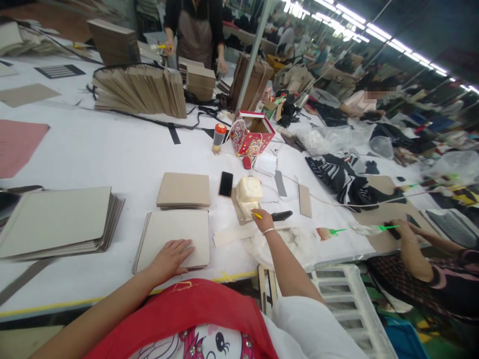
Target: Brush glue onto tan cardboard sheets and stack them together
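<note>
The wearer's left hand (172, 260) lies on the near stack of grey-beige boards (172, 232), close to the table's near edge; its fingers are released and spread over the top sheet, grasping nothing. To the left, a larger board stack (56, 219) rests on the white tabletop (112, 159), its right edges fanned. Slightly farther and to the right, the right hand (263, 221) has its fingers closed around a yellow-handled tool (257, 215), held at the near side of a cream-coloured container (250, 188); the tool's working end cannot be made out. The container stands on a brown board piece (235, 205), with a dark-handled implement (282, 216) just right of the hand. A smaller board stack (183, 188) sits directly beyond the near one, and a black smartphone (225, 184) lies between it and the container. Farther off stand an orange-capped bottle (219, 138) and, beside it on the right, an open red patterned box (254, 139). Far left of these, a long row of boards (140, 92) leans in a fan. Beyond it, a co-worker in a brown apron (193, 35) stands at the table's far side.
</note>
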A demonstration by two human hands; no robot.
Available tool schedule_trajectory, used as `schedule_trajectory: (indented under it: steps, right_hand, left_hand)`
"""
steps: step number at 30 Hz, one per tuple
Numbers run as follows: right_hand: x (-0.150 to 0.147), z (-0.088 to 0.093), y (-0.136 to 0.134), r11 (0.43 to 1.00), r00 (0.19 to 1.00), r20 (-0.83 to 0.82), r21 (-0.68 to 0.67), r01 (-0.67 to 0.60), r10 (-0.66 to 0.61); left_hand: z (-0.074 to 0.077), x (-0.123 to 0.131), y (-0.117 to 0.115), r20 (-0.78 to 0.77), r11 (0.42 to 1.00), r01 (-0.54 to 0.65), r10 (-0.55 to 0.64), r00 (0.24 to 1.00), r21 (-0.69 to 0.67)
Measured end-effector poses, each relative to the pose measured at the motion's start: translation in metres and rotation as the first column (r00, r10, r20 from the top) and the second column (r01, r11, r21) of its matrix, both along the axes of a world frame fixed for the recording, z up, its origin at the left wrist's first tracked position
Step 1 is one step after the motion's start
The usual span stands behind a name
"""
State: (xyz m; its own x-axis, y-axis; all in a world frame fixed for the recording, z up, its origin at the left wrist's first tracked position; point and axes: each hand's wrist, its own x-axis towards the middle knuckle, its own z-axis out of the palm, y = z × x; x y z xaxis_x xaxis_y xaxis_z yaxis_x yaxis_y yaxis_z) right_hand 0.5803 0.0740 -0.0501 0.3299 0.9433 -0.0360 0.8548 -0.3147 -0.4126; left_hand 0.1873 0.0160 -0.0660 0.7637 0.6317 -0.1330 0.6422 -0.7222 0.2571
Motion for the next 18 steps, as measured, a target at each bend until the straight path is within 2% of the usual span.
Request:
schedule_trajectory:
  steps: [6,8,10,11,12,14,16,18]
  right_hand:
    - [-0.011,0.011,-0.036,0.998,0.995,-0.089,0.040,0.040,-0.037]
    - [-0.013,0.011,-0.039,0.998,0.992,-0.127,0.054,0.023,-0.016]
    - [-0.014,0.005,-0.035,0.993,0.972,-0.227,0.082,0.083,-0.062]
    - [-0.015,0.000,-0.031,0.975,0.927,-0.341,0.095,0.202,-0.159]
    - [-0.015,-0.006,-0.026,0.934,0.847,-0.458,0.091,0.347,-0.270]
    - [-0.017,-0.019,-0.017,0.826,0.684,-0.595,0.058,0.560,-0.422]
    - [-0.018,-0.027,-0.013,0.743,0.579,-0.642,0.022,0.669,-0.502]
    - [-0.019,-0.028,-0.014,0.715,0.555,-0.636,0.007,0.699,-0.536]
  left_hand:
    - [0.002,-0.006,0.015,0.108,0.998,-0.058,0.056,0.993,0.018]
    - [0.003,-0.009,0.026,0.159,0.994,-0.099,0.092,0.983,0.036]
    - [0.006,-0.011,0.040,0.201,0.988,-0.143,0.130,0.971,0.052]
    - [0.008,-0.011,0.048,0.216,0.986,-0.158,0.142,0.966,0.059]
    - [0.010,-0.011,0.056,0.226,0.984,-0.168,0.150,0.963,0.065]
    - [0.015,-0.010,0.073,0.225,0.980,-0.186,0.166,0.960,0.071]
    - [0.019,-0.008,0.090,0.210,0.974,-0.216,0.198,0.957,0.066]
    - [0.021,-0.004,0.108,0.199,0.965,-0.255,0.239,0.950,0.055]
